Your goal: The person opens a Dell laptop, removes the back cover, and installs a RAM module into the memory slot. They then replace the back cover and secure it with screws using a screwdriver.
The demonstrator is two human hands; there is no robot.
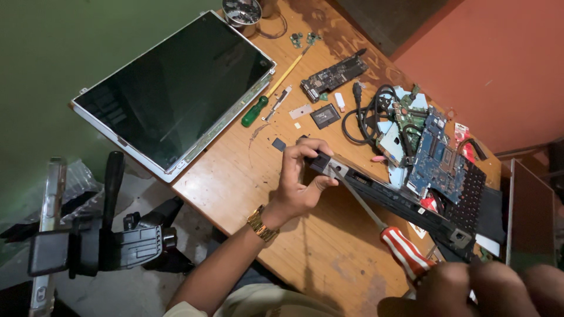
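My left hand (299,182) grips the near end of a long dark laptop part (388,194) that lies across the wooden table (264,176). A gold watch (262,225) sits on that wrist. My right hand (470,287), at the bottom right edge, holds a screwdriver (382,226) with a red and white striped handle. Its metal shaft runs up and left, and the tip rests on the dark part right by my left thumb.
A bare laptop screen panel (176,88) lies at the table's left corner. A green-handled screwdriver (267,100), a dark circuit board (333,75), a blue board (437,155), black cables (364,111) and small parts lie behind. A metal bowl (241,12) stands at the back. Black gear (117,240) sits on the floor at left.
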